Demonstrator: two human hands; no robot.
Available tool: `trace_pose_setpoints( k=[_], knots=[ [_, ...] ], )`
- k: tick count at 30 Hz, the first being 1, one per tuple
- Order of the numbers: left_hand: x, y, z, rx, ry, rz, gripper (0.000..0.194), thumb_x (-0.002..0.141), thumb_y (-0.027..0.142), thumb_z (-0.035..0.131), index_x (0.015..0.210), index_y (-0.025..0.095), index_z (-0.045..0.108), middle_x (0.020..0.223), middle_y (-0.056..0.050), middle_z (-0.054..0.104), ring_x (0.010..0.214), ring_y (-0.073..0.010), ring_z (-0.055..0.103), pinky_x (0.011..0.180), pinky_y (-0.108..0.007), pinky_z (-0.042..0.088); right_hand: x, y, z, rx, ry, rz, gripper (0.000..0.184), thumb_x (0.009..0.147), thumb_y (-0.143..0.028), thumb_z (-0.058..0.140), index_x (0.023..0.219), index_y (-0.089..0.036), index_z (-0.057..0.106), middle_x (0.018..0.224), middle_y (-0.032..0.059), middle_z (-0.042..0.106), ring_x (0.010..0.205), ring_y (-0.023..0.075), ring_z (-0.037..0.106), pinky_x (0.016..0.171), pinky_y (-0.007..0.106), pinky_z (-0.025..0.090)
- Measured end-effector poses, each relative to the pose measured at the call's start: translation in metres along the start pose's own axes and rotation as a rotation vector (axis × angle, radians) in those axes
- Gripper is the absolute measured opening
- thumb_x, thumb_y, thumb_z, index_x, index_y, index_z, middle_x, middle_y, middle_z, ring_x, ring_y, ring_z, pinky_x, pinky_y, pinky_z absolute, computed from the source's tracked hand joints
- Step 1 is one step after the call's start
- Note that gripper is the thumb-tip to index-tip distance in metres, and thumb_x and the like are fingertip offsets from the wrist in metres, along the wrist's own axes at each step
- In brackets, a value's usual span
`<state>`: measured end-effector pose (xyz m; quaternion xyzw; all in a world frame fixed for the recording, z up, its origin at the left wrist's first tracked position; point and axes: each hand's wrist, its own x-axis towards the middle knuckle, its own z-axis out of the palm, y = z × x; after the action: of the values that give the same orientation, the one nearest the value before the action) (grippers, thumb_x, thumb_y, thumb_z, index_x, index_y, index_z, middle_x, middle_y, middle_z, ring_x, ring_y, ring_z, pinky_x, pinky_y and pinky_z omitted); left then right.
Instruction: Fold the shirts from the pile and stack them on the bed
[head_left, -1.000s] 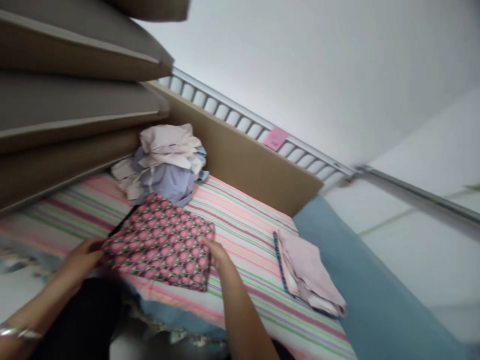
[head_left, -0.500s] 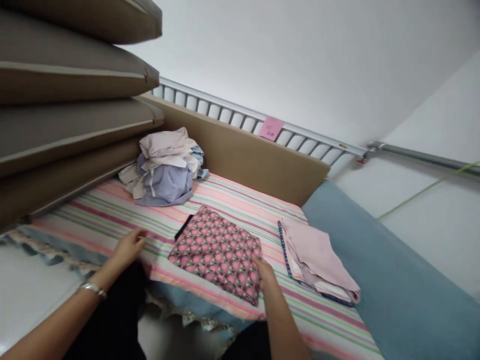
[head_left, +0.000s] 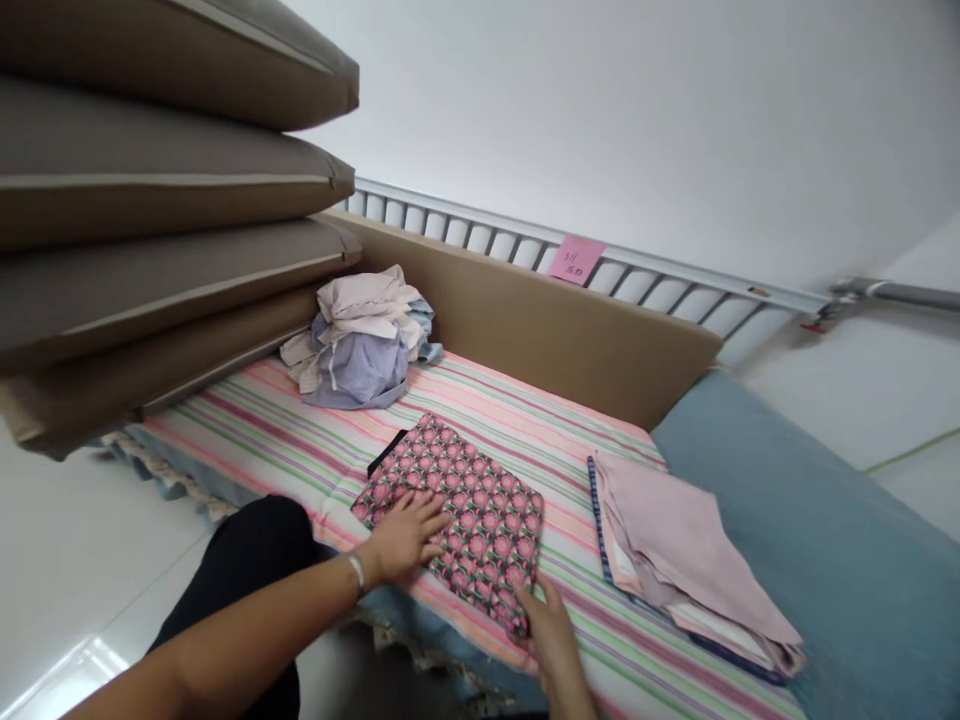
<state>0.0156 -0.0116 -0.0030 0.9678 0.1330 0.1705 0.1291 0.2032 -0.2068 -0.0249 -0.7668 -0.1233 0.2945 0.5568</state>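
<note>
A folded cloth [head_left: 480, 500] with a pink flower pattern on black lies flat on the striped sheet [head_left: 292, 425]. A black edge sticks out at its upper left. My left hand [head_left: 405, 535], with a silver bracelet at the wrist, rests palm down on the cloth's near left part, fingers spread. At the near right corner my right hand [head_left: 550, 630] pinches the cloth's edge, the thumb on top and the other fingers partly hidden.
A crumpled heap of pale clothes [head_left: 364, 345] sits at the back left beside stacked brown cushions [head_left: 180, 205]. To the right lies a folded pink and white pile [head_left: 675, 530] near a blue surface [head_left: 810, 520]. A brown board [head_left: 540, 320] and rail stand behind.
My left hand has moved right from above the sheet onto the patterned cloth. My right hand has slid to its near corner and closed on the edge. The view has shifted slightly left.
</note>
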Motion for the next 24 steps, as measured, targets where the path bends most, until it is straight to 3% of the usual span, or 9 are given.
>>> trace_pose_setpoints(
  k=[2,4,6,8,10,12,16,20,24],
  knots=[
    [-0.001,-0.022,-0.007,0.016,0.064,-0.075,0.045,0.089,0.047,0.045,0.13,0.027,0.049,0.138,-0.006,0.047,0.132,-0.026,0.036,0.11,-0.049,0.022,0.001,-0.005,-0.016,-0.217,0.079,-0.056,0.079,0.063,-0.059,0.058,0.124,-0.011,0.049,0.077,0.0096,0.07,0.069,0.0293,0.066,0.058,0.04,0.052],
    [-0.012,-0.042,-0.017,-0.015,0.217,-0.18,0.041,0.09,0.041,0.045,0.128,0.025,0.051,0.136,-0.007,0.049,0.131,-0.0247,0.037,0.11,-0.047,0.024,0.0,-0.015,-0.021,-0.412,0.196,-0.276,0.07,0.07,-0.058,0.05,0.121,-0.011,0.052,0.095,0.0151,0.068,0.087,0.0316,0.064,0.075,0.045,0.051],
    [-0.029,-0.055,-0.028,-0.094,0.398,-0.37,0.039,0.089,0.037,0.045,0.124,0.02,0.052,0.133,-0.01,0.051,0.127,-0.0238,0.042,0.106,-0.042,0.032,-0.005,-0.029,-0.009,-0.533,0.21,-0.55,0.061,0.077,-0.055,0.044,0.12,-0.012,0.054,0.115,0.0172,0.062,0.108,0.0308,0.057,0.091,0.046,0.045],
    [-0.047,-0.059,-0.038,-0.226,0.5,-0.656,0.039,0.086,0.036,0.047,0.118,0.015,0.053,0.123,-0.013,0.057,0.112,-0.0238,0.054,0.095,-0.038,0.044,-0.013,-0.039,0.018,-0.626,0.113,-0.778,0.054,0.081,-0.051,0.044,0.12,-0.014,0.055,0.125,0.016,0.056,0.118,0.029,0.049,0.099,0.046,0.039],
    [-0.06,-0.057,-0.045,-0.422,0.441,-0.96,0.038,0.084,0.039,0.049,0.111,0.013,0.053,0.1,-0.012,0.065,0.086,-0.022,0.064,0.074,-0.033,0.052,-0.02,-0.042,0.047,-0.743,-0.008,-0.918,0.05,0.082,-0.047,0.048,0.121,-0.018,0.056,0.13,0.0136,0.053,0.124,0.0292,0.044,0.103,0.048,0.035],
    [-0.065,-0.052,-0.05,-0.67,0.298,-1.155,0.037,0.084,0.043,0.048,0.106,0.014,0.051,0.079,-0.006,0.065,0.06,-0.0178,0.063,0.052,-0.027,0.049,-0.023,-0.037,0.068,-0.858,-0.072,-0.965,0.047,0.081,-0.046,0.051,0.12,-0.02,0.058,0.134,0.0121,0.049,0.127,0.0311,0.041,0.103,0.053,0.034],
    [-0.058,-0.044,-0.055,-0.967,0.175,-1.176,0.03,0.08,0.044,0.056,0.092,0.018,0.051,0.059,0.002,0.059,0.039,-0.0104,0.052,0.037,-0.019,0.036,-0.018,-0.019,0.067,-0.943,-0.046,-0.962,0.051,0.081,-0.051,0.05,0.12,-0.02,0.059,0.137,0.0132,0.046,0.129,0.032,0.038,0.102,0.053,0.034],
    [-0.045,-0.045,-0.061,-1.017,0.089,-1.13,0.025,0.073,0.037,0.065,0.072,0.017,0.05,0.048,0.004,0.057,0.032,-0.0081,0.045,0.034,-0.017,0.031,-0.013,-0.003,0.041,-0.945,-0.072,-0.965,0.059,0.077,-0.055,0.055,0.125,-0.02,0.055,0.14,0.0136,0.043,0.131,0.0328,0.035,0.102,0.054,0.035],
    [-0.025,-0.047,-0.083,-1.056,0.057,-1.01,0.026,0.072,0.038,0.066,0.067,0.017,0.051,0.047,0.004,0.058,0.03,-0.007,0.045,0.034,-0.017,0.031,-0.011,0.008,0.027,-0.857,-0.149,-0.925,0.055,0.08,-0.047,0.054,0.128,-0.021,0.052,0.141,0.0118,0.041,0.132,0.0284,0.034,0.104,0.049,0.035]
  ],
)
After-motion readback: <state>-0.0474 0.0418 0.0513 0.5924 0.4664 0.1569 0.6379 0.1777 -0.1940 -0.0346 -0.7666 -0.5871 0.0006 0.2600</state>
